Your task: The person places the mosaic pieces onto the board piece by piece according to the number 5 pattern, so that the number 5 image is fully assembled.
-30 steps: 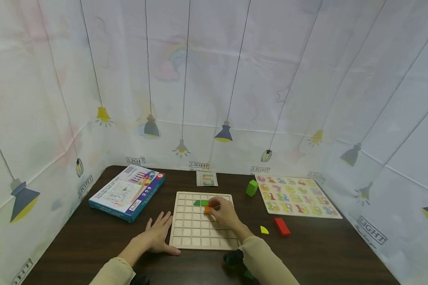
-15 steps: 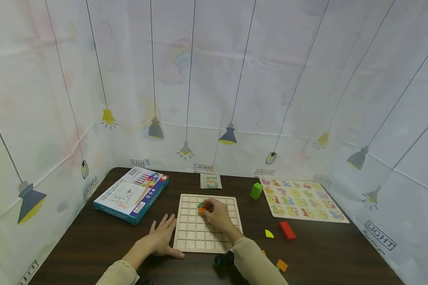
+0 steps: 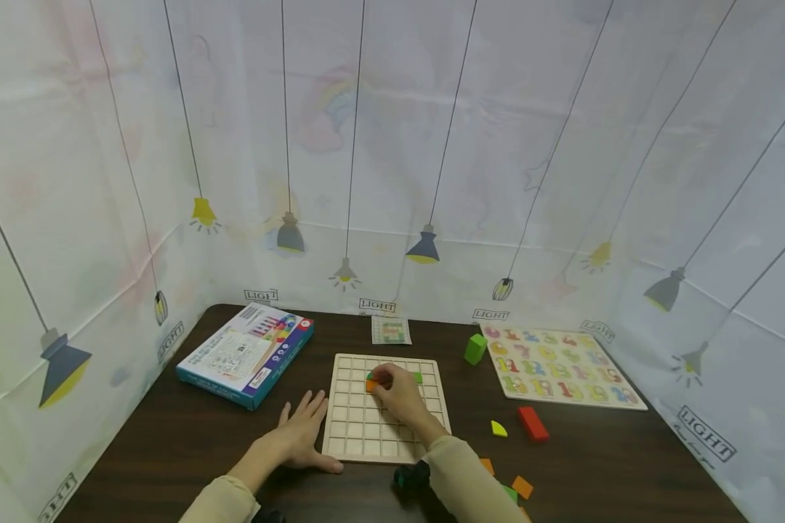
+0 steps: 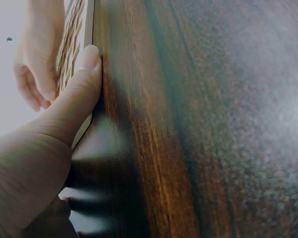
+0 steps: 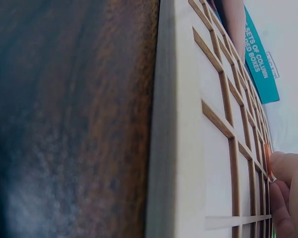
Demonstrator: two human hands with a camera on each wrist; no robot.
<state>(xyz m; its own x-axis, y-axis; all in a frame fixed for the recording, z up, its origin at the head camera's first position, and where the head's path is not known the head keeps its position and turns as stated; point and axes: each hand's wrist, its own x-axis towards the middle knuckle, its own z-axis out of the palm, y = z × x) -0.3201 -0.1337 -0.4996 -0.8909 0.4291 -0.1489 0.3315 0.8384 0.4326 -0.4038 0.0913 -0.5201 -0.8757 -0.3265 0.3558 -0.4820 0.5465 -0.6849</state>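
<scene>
So the head cam sits high, looking forward and down over the whole dark surface [image 3: 170, 436], taking in the curtain walls too, with the wooden grid board [image 3: 360, 428] roughly center and fairly far off. The left wrist cam is almost lying on the surface, super close, turned sideways so the wood grain runs up the frame; it looks past the left hand [image 4: 54, 144] along the board's edge [image 4: 88, 20] toward the right hand [image 4: 37, 59]. The right wrist cam is just as low and close, skimming across the board's grid [image 5: 213, 124] toward the blue box [image 5: 260, 64]. All three share that board.
</scene>
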